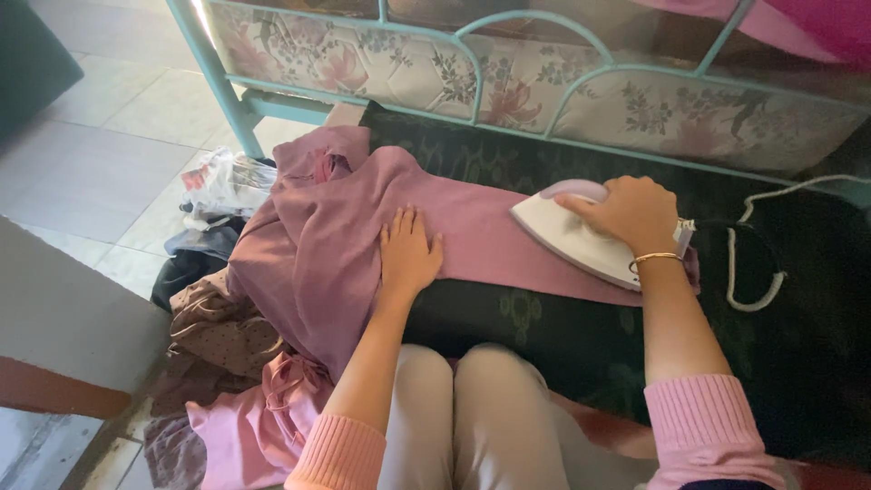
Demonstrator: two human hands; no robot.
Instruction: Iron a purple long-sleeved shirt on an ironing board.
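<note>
Mauve garment (363, 227) spread on dark green patterned cloth (562, 336), centre | left hand (408, 254) laid flat, grip released, on garment | right hand (635, 213) at 3 o'clock, grip clenched around white iron (572, 238) resting on garment | crumpled printed plastic bag (222, 181) seen at 10 o'clock beside clothes pile (227, 354)

Person seen from above, head camera. Both forearms are bare from wrist to mid-forearm; each arm wears a pink knitted sleeve pushed up, ending in a ribbed cuff. The left hand (408, 254) carries no ring or band that can be seen. The right hand (635, 213) has a thin gold-coloured bangle (655, 259) around the wrist, plain and narrow. Both legs are covered by light beige trousers of smooth cloth, with the two knees side by side at the lower centre of the view.
</note>
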